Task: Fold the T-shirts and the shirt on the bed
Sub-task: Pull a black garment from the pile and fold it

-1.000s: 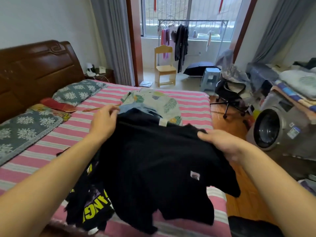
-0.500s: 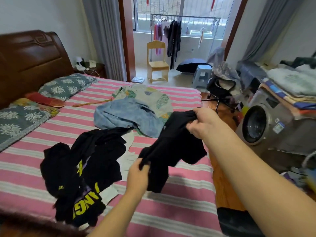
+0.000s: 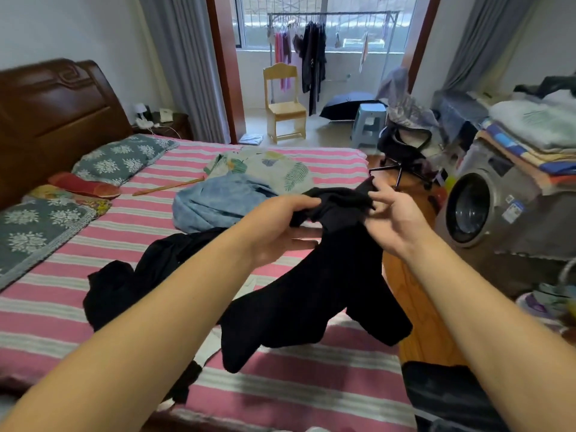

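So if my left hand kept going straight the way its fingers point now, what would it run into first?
Your left hand points rightward at the bunched black T-shirt it already grips, so that comes first. Just beyond it is probably your right hand, which pinches the same bunch, though depth between them is unclear.

A dark carved wooden headboard (image 3: 53,120) stands at nine o'clock against a white wall. At twelve, grey curtains (image 3: 184,67) flank a bright window, a clothes rack (image 3: 330,32) and a small wooden chair (image 3: 285,101). A washing machine (image 3: 480,207) sits at three on the wooden floor (image 3: 417,313).
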`<act>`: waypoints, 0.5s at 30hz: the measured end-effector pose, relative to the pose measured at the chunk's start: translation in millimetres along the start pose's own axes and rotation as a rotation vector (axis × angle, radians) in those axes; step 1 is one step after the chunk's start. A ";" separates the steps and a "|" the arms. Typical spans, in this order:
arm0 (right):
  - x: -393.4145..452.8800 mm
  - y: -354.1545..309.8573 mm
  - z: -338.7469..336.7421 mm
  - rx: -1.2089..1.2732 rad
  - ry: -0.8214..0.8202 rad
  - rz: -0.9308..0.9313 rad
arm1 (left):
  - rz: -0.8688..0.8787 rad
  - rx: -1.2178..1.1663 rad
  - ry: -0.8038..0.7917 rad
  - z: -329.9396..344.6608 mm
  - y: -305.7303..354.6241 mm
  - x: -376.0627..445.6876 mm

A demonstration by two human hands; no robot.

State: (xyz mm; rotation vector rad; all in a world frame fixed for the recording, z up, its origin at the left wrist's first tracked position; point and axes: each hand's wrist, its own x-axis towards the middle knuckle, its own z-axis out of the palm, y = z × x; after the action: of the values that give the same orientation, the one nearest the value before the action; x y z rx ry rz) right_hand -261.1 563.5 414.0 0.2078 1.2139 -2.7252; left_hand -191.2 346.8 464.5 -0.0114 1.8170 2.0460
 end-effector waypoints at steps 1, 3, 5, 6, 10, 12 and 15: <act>-19.3 10.5 1.2 -0.112 0.034 -0.049 | -0.014 -0.084 0.027 4.4 2.3 6.6; -58.7 48.7 0.3 -0.483 0.152 -0.151 | -0.033 -0.170 0.056 13.1 2.8 18.1; -89.5 97.7 5.3 -0.818 0.146 -0.171 | -0.038 -0.148 0.074 25.7 -1.3 22.6; -94.6 113.6 8.4 -0.884 0.132 -0.172 | -0.038 -0.122 0.073 33.7 -4.5 22.7; -79.9 117.7 18.9 -0.584 0.407 -0.050 | 0.014 0.063 0.045 54.3 -17.3 18.1; -77.7 103.4 13.9 -0.586 0.456 0.019 | 0.059 0.086 0.056 48.6 -24.2 18.2; -78.6 92.2 9.0 -0.374 0.391 0.109 | 0.057 -0.109 0.011 31.1 -49.3 19.2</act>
State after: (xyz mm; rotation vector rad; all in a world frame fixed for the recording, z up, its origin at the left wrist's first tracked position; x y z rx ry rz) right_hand -166.9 502.2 367.8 0.7579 1.7238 -2.3727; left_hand -186.1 385.6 417.2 -0.0013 1.7293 2.1863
